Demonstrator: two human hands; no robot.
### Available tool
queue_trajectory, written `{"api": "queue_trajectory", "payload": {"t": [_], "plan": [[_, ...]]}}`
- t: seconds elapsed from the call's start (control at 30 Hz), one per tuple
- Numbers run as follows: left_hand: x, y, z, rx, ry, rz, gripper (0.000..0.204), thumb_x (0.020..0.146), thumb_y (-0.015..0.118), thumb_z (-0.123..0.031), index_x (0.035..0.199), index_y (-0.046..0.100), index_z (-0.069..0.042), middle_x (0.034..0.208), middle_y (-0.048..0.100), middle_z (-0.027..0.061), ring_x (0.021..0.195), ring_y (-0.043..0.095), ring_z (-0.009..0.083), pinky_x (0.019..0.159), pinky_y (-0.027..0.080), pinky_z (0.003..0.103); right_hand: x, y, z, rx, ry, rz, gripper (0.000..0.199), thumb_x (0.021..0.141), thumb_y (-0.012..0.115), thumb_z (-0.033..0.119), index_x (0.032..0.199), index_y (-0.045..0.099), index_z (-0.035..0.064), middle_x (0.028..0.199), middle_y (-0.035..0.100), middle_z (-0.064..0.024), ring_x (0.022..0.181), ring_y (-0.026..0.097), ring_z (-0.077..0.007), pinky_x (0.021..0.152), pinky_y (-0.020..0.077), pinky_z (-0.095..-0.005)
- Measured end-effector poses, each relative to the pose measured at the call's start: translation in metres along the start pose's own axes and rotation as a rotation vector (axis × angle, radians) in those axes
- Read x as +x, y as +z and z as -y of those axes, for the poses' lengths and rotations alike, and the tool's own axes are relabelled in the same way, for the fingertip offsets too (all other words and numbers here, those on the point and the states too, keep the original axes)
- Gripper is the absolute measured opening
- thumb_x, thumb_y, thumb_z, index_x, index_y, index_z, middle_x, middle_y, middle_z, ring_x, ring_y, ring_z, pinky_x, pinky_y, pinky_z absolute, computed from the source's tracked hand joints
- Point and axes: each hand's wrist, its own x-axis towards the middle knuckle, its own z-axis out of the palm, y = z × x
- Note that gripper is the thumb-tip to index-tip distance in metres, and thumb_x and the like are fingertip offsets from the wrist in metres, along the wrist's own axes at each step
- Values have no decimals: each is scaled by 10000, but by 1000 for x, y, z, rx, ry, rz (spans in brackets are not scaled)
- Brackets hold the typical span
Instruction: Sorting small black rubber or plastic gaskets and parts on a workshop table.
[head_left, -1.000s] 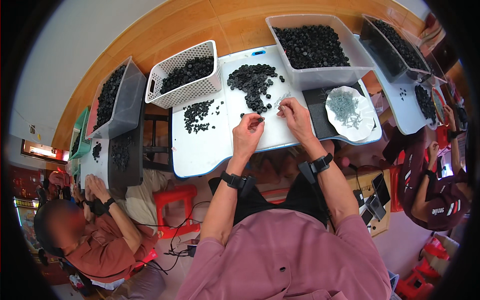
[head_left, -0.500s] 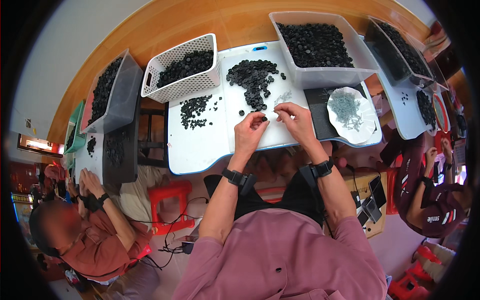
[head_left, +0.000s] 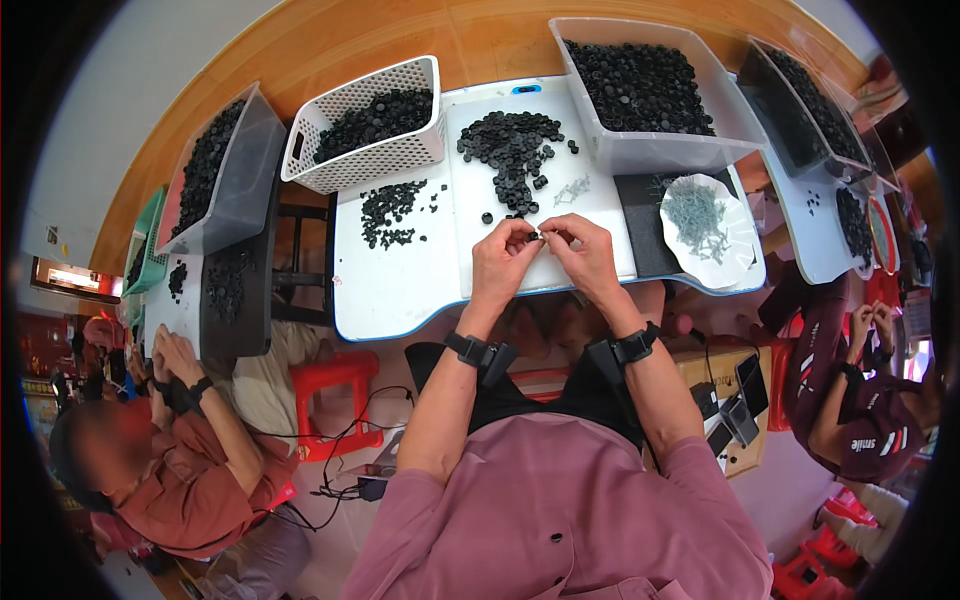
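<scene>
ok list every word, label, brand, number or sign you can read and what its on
Maroon shirt, person at right: one short white word, legible, but I won't copy it out.
Tan box: dark printing, too small to read surely.
Background at far left: too small and blurred to read.
Pile of small round black parts: no readable text.

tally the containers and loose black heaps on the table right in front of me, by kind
White perforated basket: 1
Clear bin: 1
White scalloped plate: 1
Heap of black caps: 1
Heap of smaller black pieces: 1
Total: 5
</scene>
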Motion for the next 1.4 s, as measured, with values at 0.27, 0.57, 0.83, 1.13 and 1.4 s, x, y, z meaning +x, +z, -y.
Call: {"api": "queue_trajectory", "payload": {"t": [0.27,0.57,0.83,1.13,1.4], "plan": [[-1,-2,-2,26,44,19,235,840,823,-82,1052,735,-33,810,728,43,690,651,97,657,537,255,-1,1,3,-50,-24,-33,128,884,720,-7,1002,762,21,871,732,-88,717,676,-151,643,528,-275],[-1,-3,-1,7,11,42,222,876,796,-54,1091,757,-14,857,754,33,725,626,59,681,528,238,0,2,1,-46,-156,0,106,863,745,-18,960,760,22,904,724,-83,718,661,-147,627,513,-271],[-2,-2,-3,0,12,26,224,876,800,-67,1087,754,-8,852,751,35,716,625,63,677,528,239,2,-2,-3,30,36,0,72,861,775,23,930,755,16,839,687,-45,670,581,-97,606,472,-254],[-1,-5,-1,19,21,34,209,886,793,-78,1074,729,-12,875,767,41,755,660,73,709,535,244,2,0,-3,10,15,51,73,876,770,46,943,760,17,818,672,-33,667,565,-90,608,456,-253],[-3,-3,-1,-94,-35,19,221,893,799,-78,1086,705,-25,908,757,22,781,664,72,715,524,237,2,-3,-7,148,112,28,94,916,724,30,998,761,4,845,690,-15,684,560,-68,634,445,-226]]}}
